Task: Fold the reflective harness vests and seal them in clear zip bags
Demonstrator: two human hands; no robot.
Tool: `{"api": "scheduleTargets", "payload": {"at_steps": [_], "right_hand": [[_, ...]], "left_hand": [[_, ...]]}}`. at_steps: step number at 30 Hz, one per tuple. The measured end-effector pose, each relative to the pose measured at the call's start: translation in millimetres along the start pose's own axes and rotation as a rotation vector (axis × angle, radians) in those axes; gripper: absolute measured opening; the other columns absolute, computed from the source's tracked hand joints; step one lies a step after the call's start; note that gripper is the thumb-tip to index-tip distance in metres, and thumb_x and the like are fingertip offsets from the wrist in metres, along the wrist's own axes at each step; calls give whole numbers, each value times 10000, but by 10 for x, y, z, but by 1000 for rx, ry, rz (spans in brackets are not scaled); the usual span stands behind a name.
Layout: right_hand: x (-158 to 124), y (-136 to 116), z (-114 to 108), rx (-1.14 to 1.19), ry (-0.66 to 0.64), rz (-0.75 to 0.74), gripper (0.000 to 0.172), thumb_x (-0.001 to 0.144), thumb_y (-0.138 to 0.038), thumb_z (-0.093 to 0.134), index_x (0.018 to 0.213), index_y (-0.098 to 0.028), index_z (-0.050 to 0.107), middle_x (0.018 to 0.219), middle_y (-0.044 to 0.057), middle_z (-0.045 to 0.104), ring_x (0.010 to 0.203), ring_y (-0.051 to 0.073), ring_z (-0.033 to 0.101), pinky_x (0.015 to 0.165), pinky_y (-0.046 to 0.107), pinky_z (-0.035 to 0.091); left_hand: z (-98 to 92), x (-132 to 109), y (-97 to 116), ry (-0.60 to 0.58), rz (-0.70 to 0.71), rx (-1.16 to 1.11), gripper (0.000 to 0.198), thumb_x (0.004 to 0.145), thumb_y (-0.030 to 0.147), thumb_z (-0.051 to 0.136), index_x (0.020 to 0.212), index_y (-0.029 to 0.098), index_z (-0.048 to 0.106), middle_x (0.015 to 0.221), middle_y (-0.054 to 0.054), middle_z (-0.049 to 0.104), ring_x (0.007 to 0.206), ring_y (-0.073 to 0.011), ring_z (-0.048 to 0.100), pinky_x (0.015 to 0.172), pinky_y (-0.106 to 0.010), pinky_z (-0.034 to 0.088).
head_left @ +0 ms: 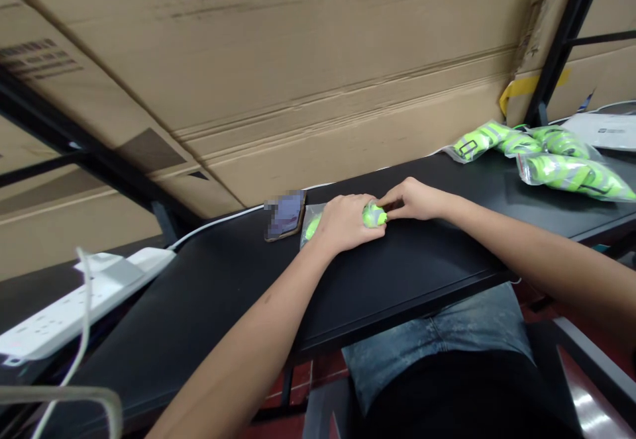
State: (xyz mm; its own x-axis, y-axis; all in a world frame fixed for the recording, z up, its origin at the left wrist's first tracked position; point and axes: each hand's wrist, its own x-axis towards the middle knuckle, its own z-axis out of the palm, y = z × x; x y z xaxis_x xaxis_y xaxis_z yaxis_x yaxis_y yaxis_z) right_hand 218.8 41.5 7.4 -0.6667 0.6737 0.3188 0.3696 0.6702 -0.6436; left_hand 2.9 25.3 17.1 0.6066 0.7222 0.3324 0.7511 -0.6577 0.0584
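Forearms (248, 340), neon packet (373, 215) under left fingers (362, 200)

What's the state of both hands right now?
Left hand: closed around the bagged neon bundle.
Right hand: at the bundle's right end; pinching or only touching, can't tell.

Lighting: diffuse, moderate. Glare: glossy grey panel (591, 402), lower right. Pixelation: dark rectangular phone (287, 215). Wide-angle stretch toward edges.

On the black tabletop (238, 293) lies a brown-edged rectangular phone (287, 216), with a long white plastic power strip (54, 323) at the tabletop's left, brown cardboard panels (308, 68) behind it and a flat white box (603, 131) at its right.
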Motion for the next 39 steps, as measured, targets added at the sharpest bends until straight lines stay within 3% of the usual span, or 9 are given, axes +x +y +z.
{"api": "scheduleTargets", "payload": {"at_steps": [3,7,12,17,21,24,28,34,39], "right_hand": [[26,-106,148,-229,128,-33,153,860,-308,641,800,-229,758,707,-4,691,608,133,580,641,278,390],[54,-209,249,-514,317,-22,377,867,-413,631,557,-202,602,556,13,537,569,142,467,599,296,280],[30,-175,126,-612,410,-144,456,827,-626,626,693,-194,571,673,27,577,621,150,476,579,287,273],[-44,-141,-117,-429,261,-266,530,817,-652,637,1053,-178,617,959,66,681,744,160,603,664,271,414],[-70,-114,-146,-506,43,-360,697,768,-631,703,1273,-173,561,1064,98,699,914,230,667,736,300,476],[-87,-32,-83,-608,-49,-348,510,896,-445,627,1295,-139,545,1066,114,711,865,214,684,701,297,491],[-201,136,-68,-746,-5,-385,360,983,-226,446,1300,-91,548,1015,139,727,785,188,680,664,297,495],[-316,186,-171,-898,229,-418,286,960,-221,441,1052,-119,692,789,76,689,676,167,617,591,283,438],[-294,108,-254,-1014,232,-444,288,961,-249,438,931,-140,703,859,98,665,724,176,597,600,289,427]], "left_hand": [[32,-11,15,35,63,-108,378,723,396,690,1053,221,629,1038,-52,722,988,-275,666,888,-411,494],[55,-14,37,86,124,-234,304,742,325,688,1007,200,608,1000,-58,707,939,-244,657,862,-390,512],[46,-11,9,127,256,-304,217,801,245,646,1009,182,632,957,-55,705,908,-225,662,837,-378,526],[-3,-14,-41,270,435,-270,262,918,317,610,1141,193,671,1116,-110,641,1060,-225,610,904,-389,514],[32,-19,-179,315,496,-91,426,848,502,696,1156,207,691,945,-97,606,895,-231,583,778,-398,521],[66,-46,-329,295,552,-101,465,834,478,724,1195,194,652,951,-101,656,896,-232,625,794,-399,534],[60,-93,-444,340,528,-202,330,869,329,711,1173,223,640,1116,-97,721,1060,-229,679,961,-427,528],[84,-82,-426,294,532,-248,272,934,187,597,1191,241,664,1298,-85,675,1250,-224,609,1075,-466,491],[128,-65,-461,282,573,-229,387,968,127,508,1325,252,588,1385,-102,604,1319,-227,546,1079,-468,488]]}}
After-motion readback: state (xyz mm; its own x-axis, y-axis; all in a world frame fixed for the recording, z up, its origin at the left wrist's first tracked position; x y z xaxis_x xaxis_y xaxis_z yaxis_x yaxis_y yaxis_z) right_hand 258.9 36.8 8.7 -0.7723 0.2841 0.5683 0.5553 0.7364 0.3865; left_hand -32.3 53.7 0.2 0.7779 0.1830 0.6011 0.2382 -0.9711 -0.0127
